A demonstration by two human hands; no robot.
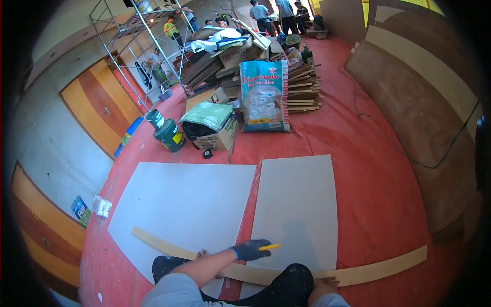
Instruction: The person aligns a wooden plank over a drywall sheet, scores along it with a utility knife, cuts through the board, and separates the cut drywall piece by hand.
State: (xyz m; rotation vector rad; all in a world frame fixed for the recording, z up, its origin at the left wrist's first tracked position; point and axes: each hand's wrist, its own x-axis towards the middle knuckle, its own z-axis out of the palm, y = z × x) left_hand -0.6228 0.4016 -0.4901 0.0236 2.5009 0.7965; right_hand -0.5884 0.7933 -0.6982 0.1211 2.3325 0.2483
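A pale wooden strip is lying across the lower part of two panels, its long axis running from left to right and looking bowed in this wide view. The left white panel and the right grey-white panel are lying side by side beneath it on the red floor covering, a narrow gap separating them. The strip's right end is reaching past the right panel onto the covering.

The bare right hand is resting on the strip with its fingers laid along it, so it is the nearer of the two. The gloved left hand is hovering just beyond the strip's far edge, near the gap. Its fingers are closing around a slim yellow tool, which is pointing rightward, roughly along the strip; whether it is a pencil or a cutter I cannot tell. A dark-trousered knee is covering part of the strip between the hands. Well beyond the strip, a Dinorado rice sack is standing beside a cardboard box.
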